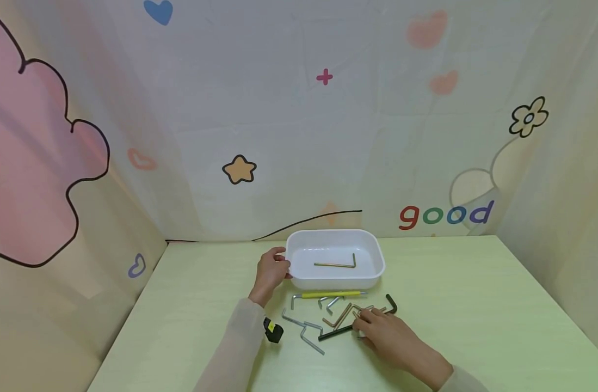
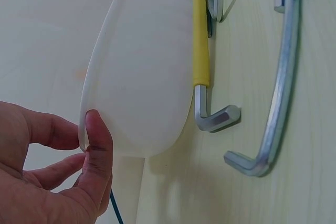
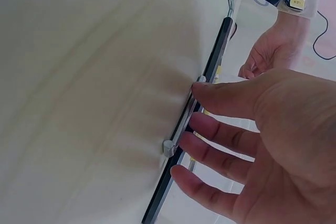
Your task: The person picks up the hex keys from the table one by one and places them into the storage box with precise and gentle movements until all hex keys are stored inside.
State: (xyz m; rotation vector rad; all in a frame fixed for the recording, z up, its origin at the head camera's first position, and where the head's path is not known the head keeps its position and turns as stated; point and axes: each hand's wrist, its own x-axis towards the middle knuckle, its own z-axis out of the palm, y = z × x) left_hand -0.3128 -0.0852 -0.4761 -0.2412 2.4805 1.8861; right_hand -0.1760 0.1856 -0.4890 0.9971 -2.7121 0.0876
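My left hand [image 1: 271,270] pinches the left rim of a white plastic tray [image 1: 335,283], with its thumb and fingers either side of the edge in the left wrist view. One brass-coloured hex key [image 1: 334,265] lies inside the tray. To the right, my right hand [image 1: 386,335] is over a pile of hex keys. In the right wrist view its thumb and fingertips pinch a short silver hex key [image 3: 169,148] lying along a long black hex key [image 3: 159,195]. In the head view the fingers hide most of that silver key.
A hex key with a yellow sleeve [image 1: 330,294] lies along the tray's front. Silver hex keys [image 1: 312,344] and a bronze one [image 1: 343,316] are spread nearer me. A printed curtain [image 1: 299,136] hangs behind the pale green table [image 1: 191,305].
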